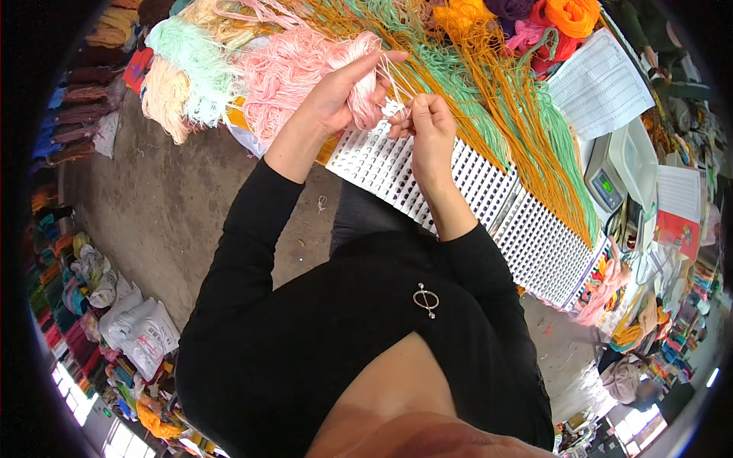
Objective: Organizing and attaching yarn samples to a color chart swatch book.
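Note:
My left hand (336, 99) is wrapped round a skein of pale pink yarn (364, 107), its thumb and forefinger stretched out past the yarn. Thin pale strands (392, 82) run from the skein to my right hand (432, 130), which pinches them between thumb and bent fingers. Below both hands lies a long white board (374, 156) with rows of dark holes. A loose heap of pink yarn (279, 80) sits beside my left hand. Mustard-coloured strands (527, 145) and mint green strands (561, 141) spread over the board to the right of my hands.
Mint yarn (187, 57) and cream yarn (166, 95) hang at the table's left end. Orange yarn (573, 15) is at the back, near a printed sheet (599, 84). A scale (611, 179) stands to the right. White sacks (145, 332) and yarn piles line the left wall.

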Demonstrator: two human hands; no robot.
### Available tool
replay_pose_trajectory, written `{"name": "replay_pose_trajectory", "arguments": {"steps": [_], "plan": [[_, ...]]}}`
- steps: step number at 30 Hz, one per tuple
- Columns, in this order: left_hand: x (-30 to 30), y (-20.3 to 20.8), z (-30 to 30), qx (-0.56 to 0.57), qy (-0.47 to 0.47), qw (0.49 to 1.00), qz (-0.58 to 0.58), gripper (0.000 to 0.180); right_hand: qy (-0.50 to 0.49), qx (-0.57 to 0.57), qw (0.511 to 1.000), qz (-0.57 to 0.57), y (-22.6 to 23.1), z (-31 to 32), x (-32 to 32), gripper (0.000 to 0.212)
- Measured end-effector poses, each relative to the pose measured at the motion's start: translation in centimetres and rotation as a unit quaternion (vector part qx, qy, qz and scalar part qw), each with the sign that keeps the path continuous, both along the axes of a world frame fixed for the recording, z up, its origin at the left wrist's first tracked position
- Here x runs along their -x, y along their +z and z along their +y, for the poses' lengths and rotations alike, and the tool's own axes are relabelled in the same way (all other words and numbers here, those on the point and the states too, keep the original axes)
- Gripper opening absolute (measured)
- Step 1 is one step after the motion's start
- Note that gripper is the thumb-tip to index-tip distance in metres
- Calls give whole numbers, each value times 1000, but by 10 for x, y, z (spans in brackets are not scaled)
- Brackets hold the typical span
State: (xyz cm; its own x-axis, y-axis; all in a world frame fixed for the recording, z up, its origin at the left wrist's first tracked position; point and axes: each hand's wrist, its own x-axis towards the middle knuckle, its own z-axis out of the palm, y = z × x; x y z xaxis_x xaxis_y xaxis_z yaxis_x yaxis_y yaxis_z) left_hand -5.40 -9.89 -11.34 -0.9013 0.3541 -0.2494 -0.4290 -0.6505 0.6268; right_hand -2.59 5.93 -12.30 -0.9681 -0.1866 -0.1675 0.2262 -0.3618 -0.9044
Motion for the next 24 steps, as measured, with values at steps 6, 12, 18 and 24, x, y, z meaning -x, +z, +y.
{"name": "replay_pose_trajectory", "arguments": {"steps": [6, 12, 18, 24], "plan": [[-1, 7, 5, 83, 39, 996, -15, 40, -1, -4, 1000, 4, -2, 1, 1, 19], [0, -4, -2, 72, -23, 996, 48, 42, -1, -8, 1000, 5, -2, 1, 1, 20], [1, 7, 7, 62, 14, 998, 2, 44, -3, -11, 1000, 16, -3, 2, 2, 20], [2, 6, 2, 34, -13, 999, 3, 40, 30, -19, 999, -19, 7, 4, 1, 22]]}}
